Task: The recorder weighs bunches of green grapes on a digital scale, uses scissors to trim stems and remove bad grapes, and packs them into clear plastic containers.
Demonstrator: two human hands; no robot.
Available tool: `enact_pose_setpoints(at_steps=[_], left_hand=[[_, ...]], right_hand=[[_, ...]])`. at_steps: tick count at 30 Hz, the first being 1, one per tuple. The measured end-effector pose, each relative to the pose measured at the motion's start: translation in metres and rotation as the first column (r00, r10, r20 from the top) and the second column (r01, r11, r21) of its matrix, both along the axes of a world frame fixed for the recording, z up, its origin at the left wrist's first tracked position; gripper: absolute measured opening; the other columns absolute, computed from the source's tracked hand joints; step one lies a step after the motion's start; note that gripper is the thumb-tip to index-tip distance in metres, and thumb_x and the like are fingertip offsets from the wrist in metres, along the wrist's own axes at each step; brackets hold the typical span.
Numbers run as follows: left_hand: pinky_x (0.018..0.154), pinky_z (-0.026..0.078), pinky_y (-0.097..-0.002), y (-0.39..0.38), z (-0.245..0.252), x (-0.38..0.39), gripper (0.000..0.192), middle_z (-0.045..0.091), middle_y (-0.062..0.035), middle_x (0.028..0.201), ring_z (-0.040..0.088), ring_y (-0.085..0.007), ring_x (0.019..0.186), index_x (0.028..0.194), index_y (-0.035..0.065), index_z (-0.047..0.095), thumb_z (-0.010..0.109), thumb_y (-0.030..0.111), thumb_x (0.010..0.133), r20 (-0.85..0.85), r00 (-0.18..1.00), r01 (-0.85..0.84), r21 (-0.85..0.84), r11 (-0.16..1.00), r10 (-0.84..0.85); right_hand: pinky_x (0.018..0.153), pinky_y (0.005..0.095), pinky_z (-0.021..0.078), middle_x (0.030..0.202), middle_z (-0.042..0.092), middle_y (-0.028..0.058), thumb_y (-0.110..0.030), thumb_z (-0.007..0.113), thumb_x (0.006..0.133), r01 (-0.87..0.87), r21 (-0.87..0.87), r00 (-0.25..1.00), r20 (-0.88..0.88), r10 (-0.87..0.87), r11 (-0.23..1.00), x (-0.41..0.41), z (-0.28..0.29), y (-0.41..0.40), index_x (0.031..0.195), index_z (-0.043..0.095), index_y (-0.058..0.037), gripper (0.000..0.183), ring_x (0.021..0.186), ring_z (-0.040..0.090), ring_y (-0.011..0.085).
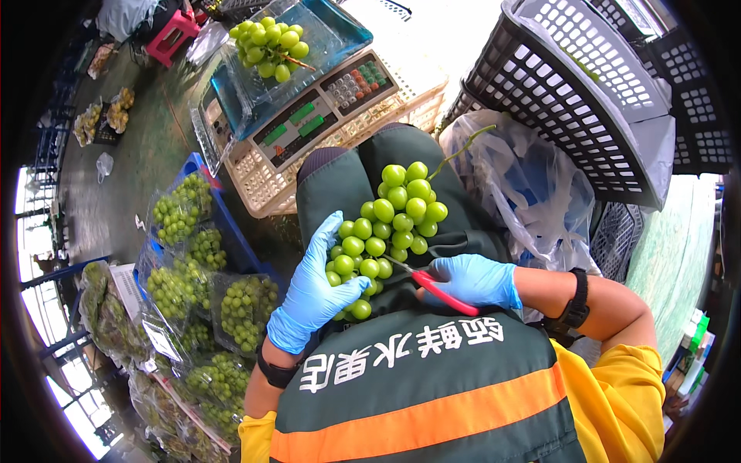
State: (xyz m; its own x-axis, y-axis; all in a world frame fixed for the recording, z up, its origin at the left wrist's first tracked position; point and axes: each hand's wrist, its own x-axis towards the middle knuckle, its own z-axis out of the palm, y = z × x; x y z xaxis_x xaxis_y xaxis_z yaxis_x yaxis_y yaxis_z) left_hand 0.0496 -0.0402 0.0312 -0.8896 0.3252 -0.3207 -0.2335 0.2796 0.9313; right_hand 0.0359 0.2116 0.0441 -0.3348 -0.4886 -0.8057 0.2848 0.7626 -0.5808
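Note:
A large bunch of green grapes point(385, 226) lies above my lap, its long bare stem reaching up to the right. My left hand point(318, 283), in a blue glove, grips the lower left of the bunch between thumb and fingers. In my gloved right hand point(472, 280) are red-handled scissors point(443, 294). Their metal tips touch the lower right side of the bunch, partly lost among the berries. Whether the blades are apart is too small to tell.
Ahead, a digital scale point(301, 118) on a cream plastic crate point(260, 188) bears a clear container and a smaller grape bunch point(271, 45). Bagged grapes point(246, 309) fill a blue crate point(231, 237) at left. A black basket point(556, 98) and a plastic-lined bin point(521, 185) stand at right.

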Motion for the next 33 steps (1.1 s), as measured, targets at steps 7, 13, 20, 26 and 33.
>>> enact_pose_setpoints(at_steps=[7,13,20,26,33], left_hand=[[0.096,0.041,-0.0314,-0.016,-0.012,-0.019,0.074,0.050,-0.0116,0.121,0.051,-0.0177,0.108,0.133,0.0015,0.035,0.068,0.005,0.067,0.421,0.905,-0.237,0.393,0.888,0.055],[0.101,0.038,-0.0331,-0.013,-0.004,-0.030,0.068,0.047,-0.0118,0.126,0.049,-0.0204,0.114,0.129,-0.0005,0.038,0.067,0.014,0.069,0.548,0.837,-0.302,0.464,0.833,-0.002],[0.100,0.039,-0.0339,-0.017,-0.014,-0.026,0.076,0.047,-0.0115,0.127,0.050,-0.0198,0.113,0.132,0.0008,0.036,0.072,0.016,0.066,0.465,0.885,-0.225,0.395,0.891,0.017],[0.098,0.040,-0.0328,-0.013,-0.006,-0.023,0.077,0.049,-0.0108,0.124,0.051,-0.0186,0.110,0.133,0.0015,0.035,0.071,0.010,0.066,0.427,0.903,-0.194,0.326,0.925,0.039],[0.095,0.042,-0.0305,-0.003,0.004,-0.016,0.077,0.051,-0.0105,0.116,0.052,-0.0163,0.105,0.135,0.0028,0.032,0.070,0.003,0.067,0.357,0.933,-0.129,0.234,0.964,0.038]], right_hand=[[0.081,0.0335,0.0441,0.095,0.063,0.0211,-0.064,0.055,0.076,0.008,-0.052,0.997,0.078,-0.004,0.999,0.001,0.021,0.010,0.111,0.057,-0.0052,0.068,0.091,0.061,0.0313],[0.085,0.0284,0.0430,0.103,0.064,0.0097,-0.050,0.056,0.084,0.182,-0.143,0.967,0.207,-0.150,0.973,0.003,0.035,0.018,0.116,0.057,-0.0067,0.054,0.094,0.059,0.0185],[0.087,0.0281,0.0419,0.107,0.063,0.0083,-0.046,0.056,0.085,0.158,-0.180,0.965,0.235,-0.114,0.971,0.003,0.032,0.025,0.119,0.056,-0.0101,0.050,0.098,0.058,0.0173],[0.086,0.0291,0.0426,0.105,0.063,0.0127,-0.053,0.056,0.082,0.142,-0.116,0.968,0.226,-0.113,0.983,0.000,0.033,0.025,0.120,0.056,-0.0102,0.057,0.096,0.060,0.0213],[0.082,0.0345,0.0436,0.100,0.064,0.0179,-0.068,0.052,0.075,-0.001,-0.048,0.990,0.139,0.008,0.999,-0.014,0.021,0.011,0.109,0.062,-0.0029,0.075,0.093,0.060,0.0306]])
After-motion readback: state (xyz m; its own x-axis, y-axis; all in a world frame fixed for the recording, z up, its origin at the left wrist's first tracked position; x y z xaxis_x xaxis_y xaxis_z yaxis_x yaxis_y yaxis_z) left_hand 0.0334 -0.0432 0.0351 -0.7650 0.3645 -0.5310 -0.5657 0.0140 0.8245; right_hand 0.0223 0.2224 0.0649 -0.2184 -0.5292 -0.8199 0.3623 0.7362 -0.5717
